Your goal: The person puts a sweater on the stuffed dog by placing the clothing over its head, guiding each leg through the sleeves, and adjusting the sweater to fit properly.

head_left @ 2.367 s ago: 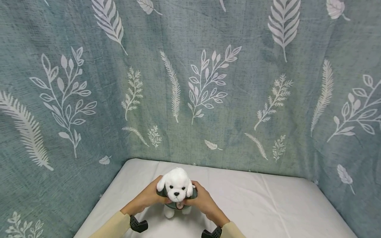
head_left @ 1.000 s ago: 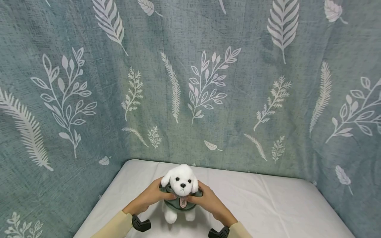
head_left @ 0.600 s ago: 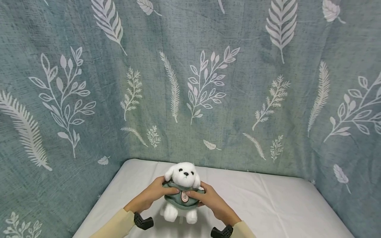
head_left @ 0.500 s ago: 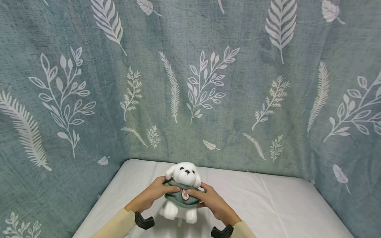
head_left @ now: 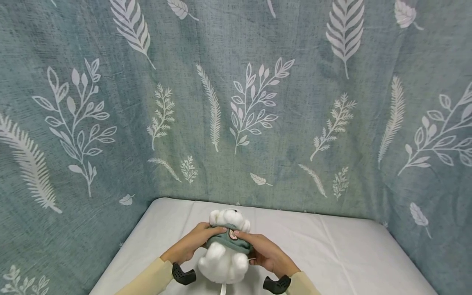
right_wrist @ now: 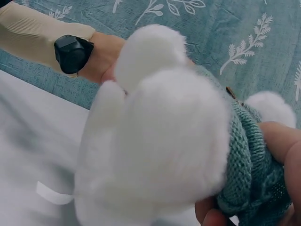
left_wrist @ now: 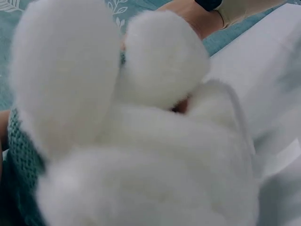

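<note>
A white plush dog (head_left: 220, 268) in a green knitted sweater (head_left: 230, 241) is tipped far back, its head away from me and its belly and paws facing up. My left hand (head_left: 193, 242) grips the sweater from one side, its thumb over the chest beside a round badge (head_left: 232, 234). From the opposite side my right hand (head_left: 266, 250) holds it the same way, fingers curled behind the body. A white fabric tag (head_left: 223, 289) hangs at the dog's bottom. Fluffy legs (left_wrist: 164, 56) fill the left wrist view. In the right wrist view the knit sweater (right_wrist: 242, 155) shows between fingers and thumb.
A white cloth (head_left: 313, 250) covers the table under the dog. Blue-green curtains (head_left: 250, 164) with white leaf prints stand behind it and at both sides. Black wrist devices (head_left: 183, 275) sit at the ends of beige sleeves (head_left: 147, 280).
The plush dog, first upright and facing me, has tilted backward, so its face turns up and its belly and bottom show. Both hands have kept their hold and shifted slightly right.
</note>
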`<state>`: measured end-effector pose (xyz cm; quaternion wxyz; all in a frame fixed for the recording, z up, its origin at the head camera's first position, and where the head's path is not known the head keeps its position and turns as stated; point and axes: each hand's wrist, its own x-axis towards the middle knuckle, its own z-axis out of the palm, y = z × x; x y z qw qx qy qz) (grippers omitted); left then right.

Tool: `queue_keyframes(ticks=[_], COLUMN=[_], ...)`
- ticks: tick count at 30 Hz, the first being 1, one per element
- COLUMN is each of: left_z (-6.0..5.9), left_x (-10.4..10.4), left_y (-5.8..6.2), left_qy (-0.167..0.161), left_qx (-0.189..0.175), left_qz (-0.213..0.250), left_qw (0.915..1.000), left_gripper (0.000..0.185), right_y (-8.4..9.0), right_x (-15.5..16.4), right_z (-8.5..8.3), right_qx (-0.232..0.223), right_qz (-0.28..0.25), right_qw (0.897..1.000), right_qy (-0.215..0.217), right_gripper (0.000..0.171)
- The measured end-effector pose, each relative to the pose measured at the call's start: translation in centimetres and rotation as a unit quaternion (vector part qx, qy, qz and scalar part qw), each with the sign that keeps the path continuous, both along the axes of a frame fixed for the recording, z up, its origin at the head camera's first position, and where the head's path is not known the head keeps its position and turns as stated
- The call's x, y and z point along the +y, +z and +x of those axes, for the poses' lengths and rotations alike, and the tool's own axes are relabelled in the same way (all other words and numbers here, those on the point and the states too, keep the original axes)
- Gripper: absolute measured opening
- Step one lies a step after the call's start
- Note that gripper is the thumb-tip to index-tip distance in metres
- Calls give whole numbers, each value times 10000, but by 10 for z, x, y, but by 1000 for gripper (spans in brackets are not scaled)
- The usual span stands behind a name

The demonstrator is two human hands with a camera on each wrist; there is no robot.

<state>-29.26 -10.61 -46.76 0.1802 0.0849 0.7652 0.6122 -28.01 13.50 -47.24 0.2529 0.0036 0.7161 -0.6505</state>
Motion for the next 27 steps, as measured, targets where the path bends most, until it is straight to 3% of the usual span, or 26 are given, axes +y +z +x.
queue_keyframes(ticks=[12, 27], left_z=[-4, -11], left_x=[1, -1], left_y=[-19, -34], left_qy=[276, 440], left_qx=[-458, -740], left_qz=[-38, 112], left_qw=[9986, 9962], left_gripper=[66, 67], right_y=[-12, -22], right_x=[-4, -9], right_z=[-3, -10], right_qx=[-280, -403], right_qz=[105, 199], right_qw=[9995, 9988], right_qy=[-133, -207], right_gripper=[59, 59])
